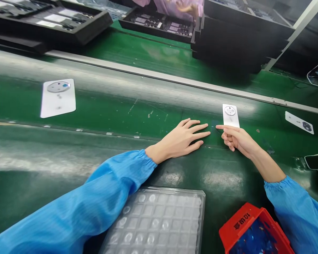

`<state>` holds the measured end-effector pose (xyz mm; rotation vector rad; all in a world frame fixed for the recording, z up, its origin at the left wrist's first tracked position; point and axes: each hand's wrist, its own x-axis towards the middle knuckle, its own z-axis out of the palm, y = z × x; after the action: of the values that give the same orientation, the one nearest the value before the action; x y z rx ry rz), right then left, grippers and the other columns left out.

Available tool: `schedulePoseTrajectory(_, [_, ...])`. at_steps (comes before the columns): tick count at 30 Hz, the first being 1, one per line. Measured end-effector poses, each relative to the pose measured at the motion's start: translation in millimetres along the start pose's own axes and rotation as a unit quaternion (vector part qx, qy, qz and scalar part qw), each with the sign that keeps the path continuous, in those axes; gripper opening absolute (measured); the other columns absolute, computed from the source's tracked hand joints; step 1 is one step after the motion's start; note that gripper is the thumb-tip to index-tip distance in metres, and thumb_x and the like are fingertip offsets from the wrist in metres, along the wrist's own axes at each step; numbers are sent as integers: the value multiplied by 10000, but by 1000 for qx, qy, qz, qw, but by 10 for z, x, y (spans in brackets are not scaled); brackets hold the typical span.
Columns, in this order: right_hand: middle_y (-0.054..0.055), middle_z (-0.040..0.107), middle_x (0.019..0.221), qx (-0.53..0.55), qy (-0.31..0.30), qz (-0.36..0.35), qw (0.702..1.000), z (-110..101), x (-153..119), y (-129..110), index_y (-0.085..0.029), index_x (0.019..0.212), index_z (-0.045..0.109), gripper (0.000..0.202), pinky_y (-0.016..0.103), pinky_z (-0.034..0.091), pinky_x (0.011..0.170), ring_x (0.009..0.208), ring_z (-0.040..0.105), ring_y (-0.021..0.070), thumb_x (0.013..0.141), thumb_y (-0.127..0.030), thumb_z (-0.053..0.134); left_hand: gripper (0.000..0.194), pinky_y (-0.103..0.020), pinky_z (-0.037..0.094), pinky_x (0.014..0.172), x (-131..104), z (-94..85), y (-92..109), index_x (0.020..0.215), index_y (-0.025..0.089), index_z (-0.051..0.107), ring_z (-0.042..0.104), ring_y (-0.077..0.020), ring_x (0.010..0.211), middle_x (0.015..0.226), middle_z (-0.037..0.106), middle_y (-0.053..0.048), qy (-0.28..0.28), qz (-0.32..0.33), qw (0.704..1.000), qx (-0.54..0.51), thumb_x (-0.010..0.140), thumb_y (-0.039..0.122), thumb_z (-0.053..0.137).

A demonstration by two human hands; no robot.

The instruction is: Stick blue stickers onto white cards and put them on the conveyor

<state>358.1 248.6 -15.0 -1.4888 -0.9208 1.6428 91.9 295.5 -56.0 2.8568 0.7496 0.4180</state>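
**Two hands at a white phone back cover on the green belt**

Left hand (184, 138) lying flat and palm down on the green conveyor belt (116, 106), fingers spread and pointing right, holding nothing. Right hand (234, 138) just beside it, index finger stretched leftward, other fingers loosely curled, resting at the near edge of a white phone back cover (230, 115); whether touching or pinching that cover, impossible to tell. Fingertips of the two hands close together but apart. Blue sleeves (100, 208) on both forearms.

White phone back cover lying flat on the belt, round camera ring at its far end, directly beyond the right hand. A second, larger-looking white back cover (58, 98) well apart on the left of the belt, blurred. A third cover (299, 122) on the right, near the belt's far rail.

On the near bench (42, 158), a clear plastic blister tray (159, 222) with rows of small round pockets, partly under the left sleeve. A red bin (254, 231) at the lower right, blue scraps inside, printed characters on its rim. Beyond the belt, black trays (55, 17) of parts, and another person's hand (187, 7) in a pink sleeve at the top.
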Motion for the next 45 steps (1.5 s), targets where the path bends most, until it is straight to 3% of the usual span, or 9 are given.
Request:
schedulePoseTrajectory(6, [-12,561,751,-3,-8,9,1000,-60,-20,-10,-114,1325,721,356,177,415,388,550,492,104,995,-224,644,461,-594,337,1276,20,-15,12,1550,256,607,455,-360,1525,1688,491,-28,-11,3,1000,-3,1132,322,424])
schedulePoseTrajectory(12, [-12,560,763,-13,-9,3,1000,-102,-11,-4,-142,1307,735,368,177,400,409,570,491,105,966,-272,686,453,-612,382,1245,12,-13,4,1525,234,635,457,-393,1518,1660,526,-41,7,13,1000,-8,1125,314,437])
schedulePoseTrajectory(17, [-8,575,761,-162,31,-69,984,-102,0,32,-173,1224,739,454,235,403,445,576,535,138,922,-511,704,415,-616,454,1193,-19,3,-3,1450,190,691,486,-402,1500,1619,569,-97,58,16,998,-22,1110,285,475])
schedulePoseTrajectory(20, [-20,577,714,-302,137,-164,929,-72,19,22,-205,976,695,277,261,412,535,600,540,149,927,-478,703,391,-586,484,1175,-41,10,-1,1415,168,701,517,-382,1477,1588,601,-113,92,7,995,-22,1108,286,489])
schedulePoseTrajectory(23, [-15,636,725,-518,213,-210,801,-4,62,-46,-226,845,608,174,285,388,620,650,574,163,954,-342,678,372,-591,505,1150,-44,14,4,1396,158,699,533,-381,1460,1564,623,-126,109,2,994,-28,1103,287,510])
schedulePoseTrajectory(26, [14,719,844,-685,205,-172,677,80,111,-128,-225,934,626,139,299,332,613,719,642,199,1007,-341,647,360,-593,517,1136,-34,16,8,1380,149,699,543,-381,1448,1540,640,-143,119,3,992,-28,1100,284,518])
schedulePoseTrajectory(28, [41,753,936,-743,191,-154,623,123,132,-169,-219,982,641,142,307,300,608,772,674,220,1039,-347,621,354,-586,526,1128,-26,17,9,1367,137,702,556,-381,1434,1520,654,-155,128,6,991,-26,1097,280,524])
schedulePoseTrajectory(36, [112,782,975,-806,175,-107,555,193,138,-282,-185,958,688,208,325,306,620,861,729,282,1069,-308,562,326,-586,543,1100,-3,25,17,1328,131,719,582,-397,1405,1470,685,-174,138,13,990,-36,1080,277,565])
schedulePoseTrajectory(45, [197,775,1020,-840,182,-49,509,296,119,-354,-129,1051,726,267,326,435,675,915,759,330,1070,-261,494,301,-573,539,1077,15,23,24,1298,152,735,590,-394,1389,1443,700,-164,133,10,990,-42,1072,275,579])
